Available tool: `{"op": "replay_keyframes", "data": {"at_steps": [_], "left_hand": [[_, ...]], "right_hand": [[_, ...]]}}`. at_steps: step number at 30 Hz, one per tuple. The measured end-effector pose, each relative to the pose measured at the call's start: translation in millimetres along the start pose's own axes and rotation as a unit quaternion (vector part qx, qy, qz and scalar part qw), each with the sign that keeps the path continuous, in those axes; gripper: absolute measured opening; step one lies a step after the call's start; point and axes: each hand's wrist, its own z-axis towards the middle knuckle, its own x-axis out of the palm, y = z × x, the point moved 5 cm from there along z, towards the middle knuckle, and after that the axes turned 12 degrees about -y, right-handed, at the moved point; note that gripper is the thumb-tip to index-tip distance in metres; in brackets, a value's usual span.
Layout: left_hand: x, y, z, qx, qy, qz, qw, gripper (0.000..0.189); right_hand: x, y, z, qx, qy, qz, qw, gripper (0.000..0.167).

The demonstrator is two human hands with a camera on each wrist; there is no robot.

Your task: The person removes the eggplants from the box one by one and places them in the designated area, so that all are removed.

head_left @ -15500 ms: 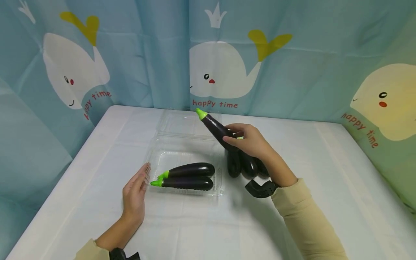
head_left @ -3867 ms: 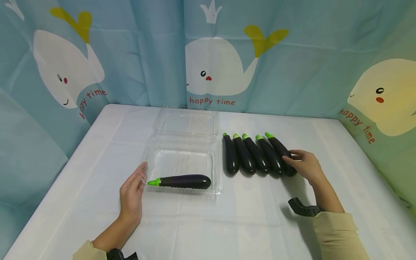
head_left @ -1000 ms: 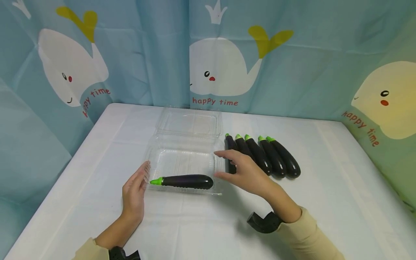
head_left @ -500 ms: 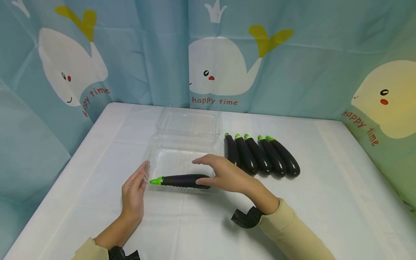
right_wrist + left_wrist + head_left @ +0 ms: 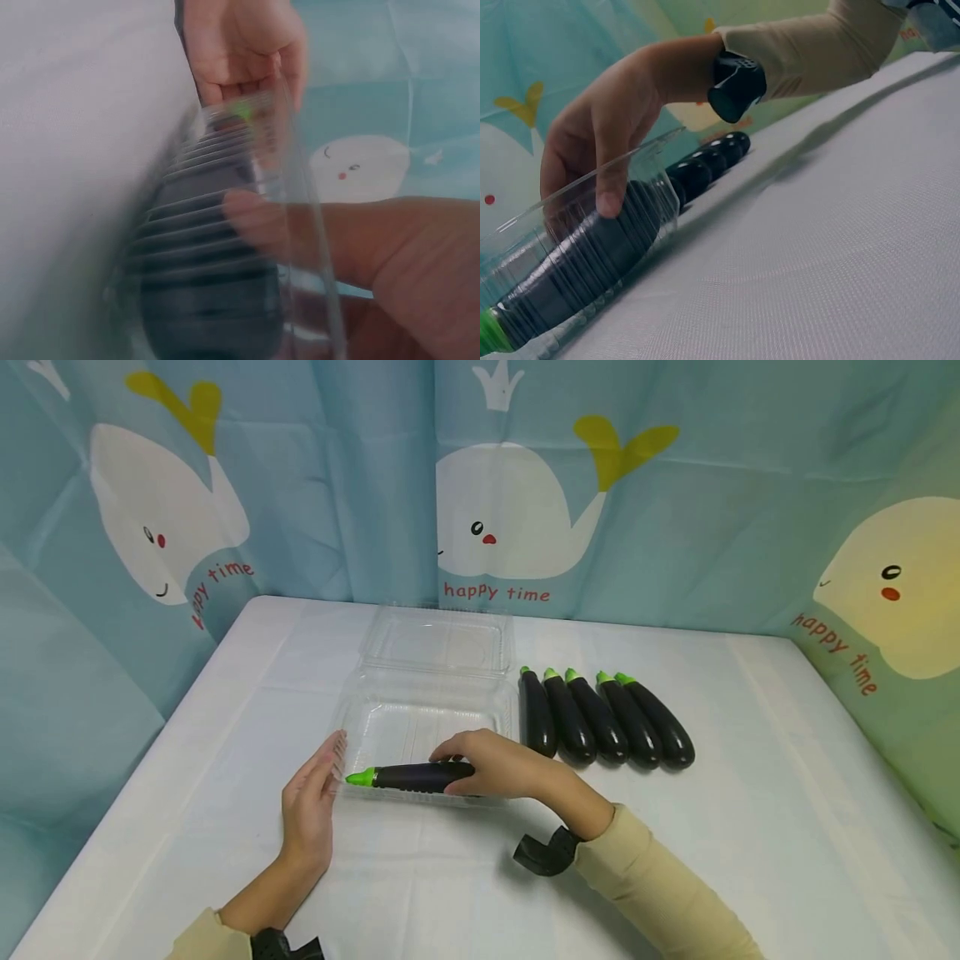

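Note:
A dark purple eggplant [image 5: 412, 777] with a green stem lies lengthwise along the near side of a clear plastic clamshell box [image 5: 405, 706]. My right hand [image 5: 491, 766] reaches into the box from the right and grips the eggplant's thick end, thumb on the near side and fingers on the far side. In the left wrist view the right hand's thumb [image 5: 610, 202] presses on the dark skin inside the wall. My left hand [image 5: 309, 806] rests against the box's left end with its fingers extended; the right wrist view shows this hand [image 5: 244, 45] beyond the green stem.
Several eggplants [image 5: 602, 714] lie side by side on the white table [image 5: 750, 827], right of the box, stems away from me. The box's lid [image 5: 437, 639] lies open toward the back. A blue curtain [image 5: 360, 485] with whale prints hangs behind the table.
Earlier two eggplants lay in the box; one has since joined the row on the right. Over the last second my right hand moved left from the row and took hold of the remaining eggplant.

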Motion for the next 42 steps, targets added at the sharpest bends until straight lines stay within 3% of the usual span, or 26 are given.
{"op": "replay_keyframes", "data": {"at_steps": [6, 15, 23, 42], "left_hand": [[0.2, 0.1, 0.6, -0.001, -0.002, -0.004, 1.0000, 0.042], [-2.3, 0.4, 1.6, 0.002, -0.011, 0.013, 0.9999, 0.042], [-1.0, -1.2, 1.2, 0.000, 0.003, -0.001, 1.0000, 0.043], [0.6, 2.0, -1.4, -0.007, -0.009, 0.004, 0.9999, 0.042]], "right_hand": [[-2.9, -3.5, 1.2, -0.001, -0.009, 0.006, 0.9999, 0.036], [-42.3, -7.5, -11.5, 0.045, -0.132, 0.059, 0.9884, 0.038], [-68.8, -21.4, -29.2, 0.070, -0.195, 0.051, 0.9769, 0.039], [-103.7, -62.9, -75.0, 0.151, -0.246, 0.050, 0.9560, 0.043]]}}
